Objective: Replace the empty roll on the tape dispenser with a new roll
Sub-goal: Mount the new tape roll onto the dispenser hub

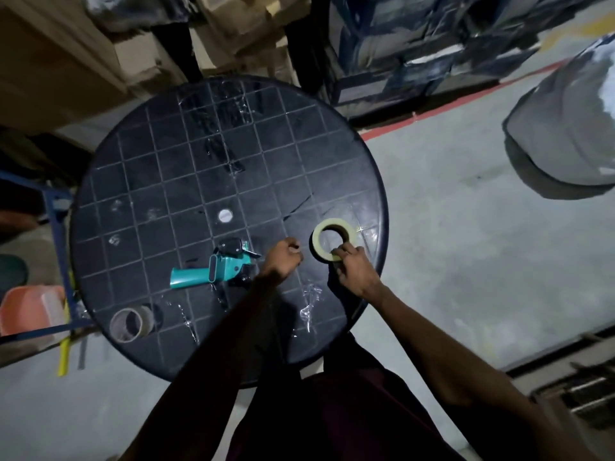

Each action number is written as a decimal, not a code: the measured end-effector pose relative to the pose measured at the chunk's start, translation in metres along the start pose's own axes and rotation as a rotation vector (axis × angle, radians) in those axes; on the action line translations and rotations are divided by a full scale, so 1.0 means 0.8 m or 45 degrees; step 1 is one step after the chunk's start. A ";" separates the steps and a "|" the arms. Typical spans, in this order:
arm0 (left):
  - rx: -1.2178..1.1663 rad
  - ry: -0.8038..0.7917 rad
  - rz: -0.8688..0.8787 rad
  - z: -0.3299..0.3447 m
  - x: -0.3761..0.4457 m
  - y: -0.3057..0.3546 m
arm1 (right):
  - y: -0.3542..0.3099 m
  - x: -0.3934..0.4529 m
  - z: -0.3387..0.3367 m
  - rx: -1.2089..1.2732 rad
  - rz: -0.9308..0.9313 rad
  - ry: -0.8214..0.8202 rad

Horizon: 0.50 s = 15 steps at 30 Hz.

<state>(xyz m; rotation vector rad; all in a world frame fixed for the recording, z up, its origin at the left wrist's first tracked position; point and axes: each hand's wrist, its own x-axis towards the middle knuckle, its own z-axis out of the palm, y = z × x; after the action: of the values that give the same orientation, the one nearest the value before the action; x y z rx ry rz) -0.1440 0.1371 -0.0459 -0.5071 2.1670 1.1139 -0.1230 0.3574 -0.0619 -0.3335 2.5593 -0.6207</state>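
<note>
A teal tape dispenser [216, 269] lies on its side on the round black table [159, 181], handle pointing left. To its right a new pale yellow tape roll [319, 232] lies flat near the table's right edge. My right hand [356, 267] holds the near rim of that roll with its fingertips. Between the dispenser and the roll my left hand [283, 257] hovers, its fingers curled, and nothing shows in it. An empty grey cardboard core [128, 324] lies at the table's near left edge.
A small white disc [225, 215] sits at the table's centre. Scraps of clear tape stick to the tabletop. Cardboard boxes stand behind the table, an orange bin [30, 307] and blue frame to the left, a grey covered shape [565, 128] on the right floor.
</note>
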 end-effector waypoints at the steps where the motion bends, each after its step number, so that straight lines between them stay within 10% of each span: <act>1: -0.030 -0.062 -0.018 0.005 0.008 -0.007 | 0.000 -0.010 0.006 0.111 0.006 0.033; 6: 0.267 -0.153 0.164 0.029 0.013 -0.011 | 0.010 -0.019 0.005 0.471 0.262 0.306; 15: 0.306 0.092 0.382 0.063 0.027 0.001 | 0.022 0.030 -0.013 0.422 0.288 0.005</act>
<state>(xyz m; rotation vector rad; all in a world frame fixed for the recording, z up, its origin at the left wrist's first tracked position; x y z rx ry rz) -0.1414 0.1783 -0.0822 -0.1184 2.4567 0.9782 -0.1512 0.3681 -0.0715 0.0691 2.3960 -0.9372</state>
